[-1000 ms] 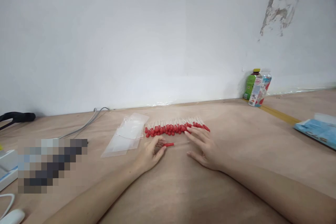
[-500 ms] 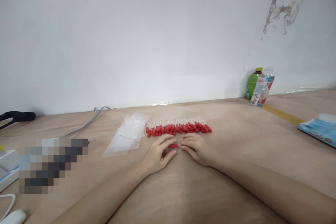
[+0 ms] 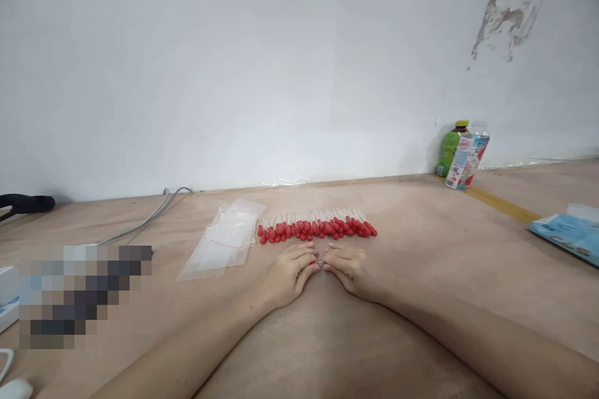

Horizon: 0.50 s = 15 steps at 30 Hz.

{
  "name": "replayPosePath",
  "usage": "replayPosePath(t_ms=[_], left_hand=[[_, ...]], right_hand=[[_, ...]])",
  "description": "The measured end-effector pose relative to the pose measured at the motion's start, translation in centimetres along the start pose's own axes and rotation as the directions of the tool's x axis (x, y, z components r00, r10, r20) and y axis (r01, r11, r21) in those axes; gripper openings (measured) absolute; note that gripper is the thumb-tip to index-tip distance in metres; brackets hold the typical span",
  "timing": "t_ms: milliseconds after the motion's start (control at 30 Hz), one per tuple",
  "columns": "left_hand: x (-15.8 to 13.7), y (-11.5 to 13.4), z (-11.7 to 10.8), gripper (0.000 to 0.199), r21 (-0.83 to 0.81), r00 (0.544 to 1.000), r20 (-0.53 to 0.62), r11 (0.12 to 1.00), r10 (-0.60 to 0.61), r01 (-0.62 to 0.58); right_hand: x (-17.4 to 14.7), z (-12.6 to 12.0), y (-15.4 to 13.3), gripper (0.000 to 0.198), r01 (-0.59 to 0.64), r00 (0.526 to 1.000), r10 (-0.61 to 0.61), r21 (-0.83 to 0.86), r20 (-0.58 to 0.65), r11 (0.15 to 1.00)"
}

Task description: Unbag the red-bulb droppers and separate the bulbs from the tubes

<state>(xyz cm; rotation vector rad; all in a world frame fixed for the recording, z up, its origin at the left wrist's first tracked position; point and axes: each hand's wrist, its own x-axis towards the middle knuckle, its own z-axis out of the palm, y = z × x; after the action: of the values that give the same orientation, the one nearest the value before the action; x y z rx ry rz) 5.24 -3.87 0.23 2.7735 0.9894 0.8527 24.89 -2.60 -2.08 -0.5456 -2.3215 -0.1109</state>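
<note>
My left hand (image 3: 293, 271) and my right hand (image 3: 354, 270) meet almost fingertip to fingertip above the table. Between them shows a short pale bit of a red-tipped stick (image 3: 321, 262). The left fingers close around its red end and mostly hide it. On the other side, the right thumb and fingers pinch the stick's pale part. Just beyond the hands lies a row of similar red-tipped sticks (image 3: 304, 230), red ends towards me and thin pale shafts pointing at the wall.
Clear plastic bags (image 3: 224, 240) lie left of the row. Farther left are a grey cable (image 3: 156, 215), a blurred-out object (image 3: 88, 293) and a white mouse (image 3: 16, 388). Two bottles (image 3: 461, 159) stand by the wall at right, with a blue packet (image 3: 566, 234) nearer.
My left fingers have closed over the stick's red end, which showed openly before. My left hand has shifted slightly right, towards my right hand. The right hand stays about where it was.
</note>
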Motion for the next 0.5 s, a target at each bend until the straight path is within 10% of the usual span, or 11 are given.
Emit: replayPosePath(t_ms=[500], left_hand=[[-0.36,0.59,-0.58,0.026,-0.115,0.994,0.094,0.992,-0.048,0.058]], right_hand=[[-0.36,-0.23,-0.28,0.021,0.091,0.994,-0.097,-0.122,-0.046,0.988]])
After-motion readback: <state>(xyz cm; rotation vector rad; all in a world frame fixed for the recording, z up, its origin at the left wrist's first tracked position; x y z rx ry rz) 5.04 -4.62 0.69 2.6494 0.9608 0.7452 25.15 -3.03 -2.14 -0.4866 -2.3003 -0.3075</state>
